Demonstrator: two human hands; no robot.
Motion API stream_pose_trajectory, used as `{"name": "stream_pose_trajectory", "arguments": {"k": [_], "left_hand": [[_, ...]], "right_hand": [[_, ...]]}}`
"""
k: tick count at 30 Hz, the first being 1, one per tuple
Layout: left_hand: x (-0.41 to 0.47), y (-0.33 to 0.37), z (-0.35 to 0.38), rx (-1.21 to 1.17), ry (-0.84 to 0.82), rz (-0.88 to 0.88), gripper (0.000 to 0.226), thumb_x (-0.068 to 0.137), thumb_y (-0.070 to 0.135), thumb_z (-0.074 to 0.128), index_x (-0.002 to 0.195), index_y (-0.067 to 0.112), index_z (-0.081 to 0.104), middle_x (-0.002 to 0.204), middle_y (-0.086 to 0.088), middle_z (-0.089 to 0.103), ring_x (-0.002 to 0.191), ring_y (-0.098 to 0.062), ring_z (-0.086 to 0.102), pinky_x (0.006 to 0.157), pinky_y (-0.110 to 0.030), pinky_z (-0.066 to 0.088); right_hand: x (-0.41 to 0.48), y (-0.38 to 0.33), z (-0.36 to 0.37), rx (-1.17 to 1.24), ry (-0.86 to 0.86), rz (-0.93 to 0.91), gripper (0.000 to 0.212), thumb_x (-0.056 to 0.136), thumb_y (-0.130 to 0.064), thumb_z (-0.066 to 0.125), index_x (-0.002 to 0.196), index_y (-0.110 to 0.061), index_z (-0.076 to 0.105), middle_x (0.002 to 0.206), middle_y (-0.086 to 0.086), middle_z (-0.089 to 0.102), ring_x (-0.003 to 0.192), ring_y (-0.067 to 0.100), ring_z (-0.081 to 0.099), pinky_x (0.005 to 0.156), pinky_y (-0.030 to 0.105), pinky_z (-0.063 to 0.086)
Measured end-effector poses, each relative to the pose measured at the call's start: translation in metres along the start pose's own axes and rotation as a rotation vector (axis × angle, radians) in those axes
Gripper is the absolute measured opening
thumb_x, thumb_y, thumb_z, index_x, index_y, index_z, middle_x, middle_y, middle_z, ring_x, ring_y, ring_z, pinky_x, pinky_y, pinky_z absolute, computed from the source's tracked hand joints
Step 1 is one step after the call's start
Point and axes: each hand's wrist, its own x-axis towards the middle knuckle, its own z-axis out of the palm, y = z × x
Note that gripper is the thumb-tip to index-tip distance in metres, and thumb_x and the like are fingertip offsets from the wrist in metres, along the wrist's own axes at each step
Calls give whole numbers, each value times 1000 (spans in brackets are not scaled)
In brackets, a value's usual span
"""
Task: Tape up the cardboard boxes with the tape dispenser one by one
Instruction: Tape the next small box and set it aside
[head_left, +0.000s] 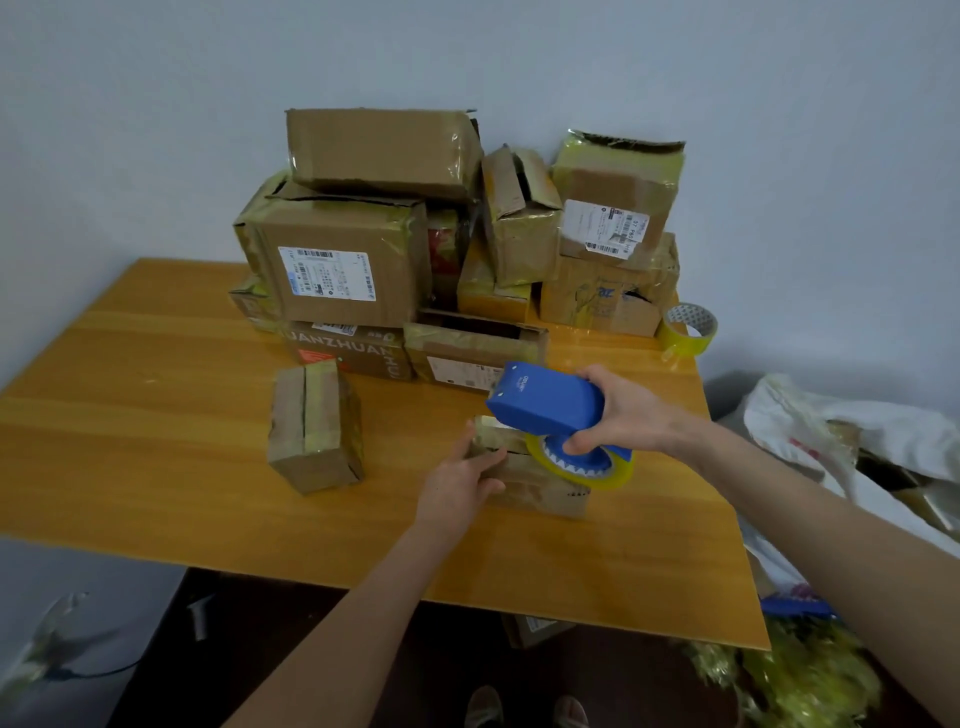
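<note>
Nearest, under the table's (156, 415) front edge, one carton (535, 629) shows only its top corner, and two shoe tips are cut off by the bottom of the view. Blurred yellow tape scraps (789, 675) lie on the floor to the right.

On the table one small box (540, 488) is the centre of the work. The left hand (462, 480) grips its left end, fingers (485, 457) laid over the top edge and thumb against the near side. The right hand (623, 410) is wrapped round the one blue tape dispenser (545, 400), whose yellow roll sits on top of the small box and hides most of its lid; the right fingers curl under the body, their tips partly hidden.

Left of the small box, well apart, stands one second box (314, 426), already banded with tape.

Behind the small box rises a pile of boxes (337, 275) against the wall. At least eight can be counted, but they hide one another, so the total is uncertain.

Right of the pile, one spare tape roll (688, 330) stands at the table's far corner. Right of the small box, off the table, lie white bags (831, 431), cut off by the frame.
</note>
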Motion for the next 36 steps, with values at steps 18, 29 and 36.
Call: {"name": "stream_pose_trajectory", "arguments": {"k": [18,29,36], "left_hand": [[22,36,-55,-1297,-173,-667,13,94,18,59,98,7,63,75,-1,66,65,-11,58,56,-21,48],[29,28,-56,-980,82,-590,11,93,5,57,100,6,66,77,-3,62,64,-10,48,55,-20,41],[13,-19,-55,-963,279,-653,17,90,25,66,80,11,65,78,-3,60,66,-16,47,61,-26,44]], "right_hand": [[5,4,-1,-85,-49,-27,65,70,-12,82,121,-25,43,112,2,54,100,20,58,85,37,53],[12,-4,-2,-323,2,-92,68,70,-34,83,127,-32,45,109,-5,56,98,19,57,79,32,51],[1,2,-20,-476,0,-38,64,72,-41,79,125,-34,45,107,-6,58,97,21,58,83,40,53]]}}
